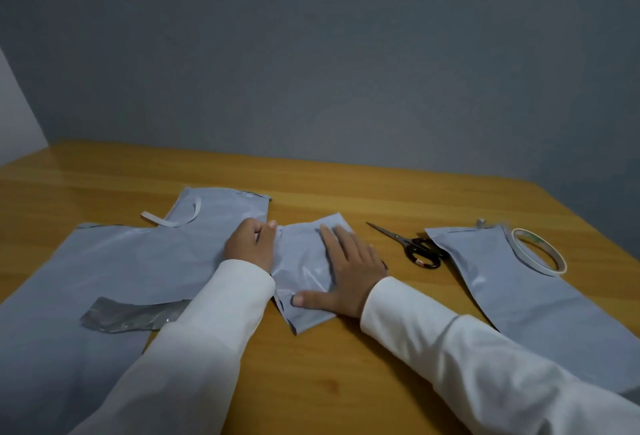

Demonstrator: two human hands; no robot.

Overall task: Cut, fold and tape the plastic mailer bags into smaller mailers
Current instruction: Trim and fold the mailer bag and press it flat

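Note:
A small folded grey mailer (304, 272) lies in the middle of the wooden table (346, 365). My right hand (349, 272) lies flat on it, fingers straight, thumb stretched along its near edge. My left hand (251, 244) sits at the mailer's left edge with its fingers curled down against the plastic; what they hold is hidden. A large grey mailer bag (114, 268) spreads out on the left, partly under my left arm. Another grey mailer bag (526, 296) lies on the right.
Black-handled scissors (412, 247) lie shut between the small mailer and the right bag. A roll of tape (538, 256) rests on the right bag's far end. A dark plastic offcut (131, 315) and a white peeled strip (173, 221) lie on the left bag.

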